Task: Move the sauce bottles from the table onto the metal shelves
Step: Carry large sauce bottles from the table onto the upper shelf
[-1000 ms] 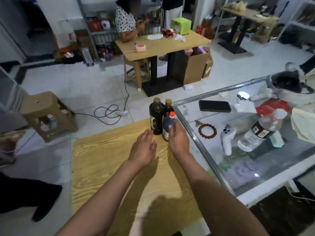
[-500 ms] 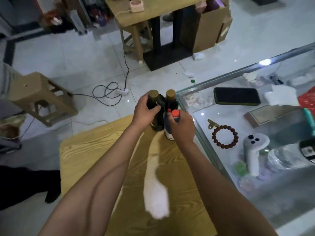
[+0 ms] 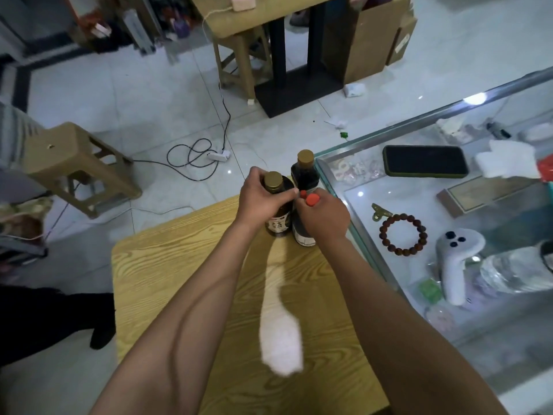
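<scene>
Three dark sauce bottles stand at the far end of the wooden table (image 3: 185, 283). My left hand (image 3: 260, 199) grips the neck of the gold-capped bottle (image 3: 273, 182) on the left. My right hand (image 3: 324, 218) grips the red-capped bottle (image 3: 311, 199) beside it, and its fingers hide most of the body. A second gold-capped bottle (image 3: 305, 172) stands free just behind them. No metal shelf for the bottles can be made out in this view.
A glass display counter (image 3: 338, 193) borders the table's right side, with a phone (image 3: 425, 161), a bead bracelet (image 3: 402, 233) and a white controller (image 3: 453, 265) on it. A plastic stool (image 3: 77, 163) and a cable (image 3: 191, 154) lie on the tiled floor to the left.
Both hands reached forward from flat on the table and took hold of two bottles. The view tilted down and closer.
</scene>
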Demonstrator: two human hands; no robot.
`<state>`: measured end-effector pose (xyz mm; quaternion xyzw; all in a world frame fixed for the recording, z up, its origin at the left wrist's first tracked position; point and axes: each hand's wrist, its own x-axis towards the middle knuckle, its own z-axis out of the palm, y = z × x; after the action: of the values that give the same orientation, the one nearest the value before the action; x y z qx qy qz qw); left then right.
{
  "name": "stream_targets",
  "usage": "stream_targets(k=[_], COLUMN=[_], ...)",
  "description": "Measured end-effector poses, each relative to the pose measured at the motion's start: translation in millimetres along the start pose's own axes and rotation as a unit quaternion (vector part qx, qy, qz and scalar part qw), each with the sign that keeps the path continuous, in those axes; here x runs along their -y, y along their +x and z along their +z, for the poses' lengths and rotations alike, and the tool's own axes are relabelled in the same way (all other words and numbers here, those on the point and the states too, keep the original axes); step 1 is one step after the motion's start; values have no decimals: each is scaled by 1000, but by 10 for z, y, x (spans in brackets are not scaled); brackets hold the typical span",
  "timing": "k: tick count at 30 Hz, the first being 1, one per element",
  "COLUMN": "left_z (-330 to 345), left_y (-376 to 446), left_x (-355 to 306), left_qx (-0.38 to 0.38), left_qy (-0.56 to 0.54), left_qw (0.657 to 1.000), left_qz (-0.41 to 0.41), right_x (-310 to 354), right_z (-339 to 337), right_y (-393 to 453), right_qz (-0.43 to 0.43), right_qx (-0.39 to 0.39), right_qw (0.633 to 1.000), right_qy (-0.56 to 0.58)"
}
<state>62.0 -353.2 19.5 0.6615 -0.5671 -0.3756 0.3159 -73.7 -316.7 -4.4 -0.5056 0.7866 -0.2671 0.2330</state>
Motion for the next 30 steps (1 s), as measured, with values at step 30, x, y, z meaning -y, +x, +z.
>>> stream_targets(k=[30], left_z=[-696], left_y=[-2994], left_x=[1003], left_qx=[39], left_qy=[37], left_qw=[995], left_qz=[88], right_x=[-266], right_z=[52], right_y=[-3129], right_qz=[99], right_qx=[-29], right_qw=[988], right_qy=[114])
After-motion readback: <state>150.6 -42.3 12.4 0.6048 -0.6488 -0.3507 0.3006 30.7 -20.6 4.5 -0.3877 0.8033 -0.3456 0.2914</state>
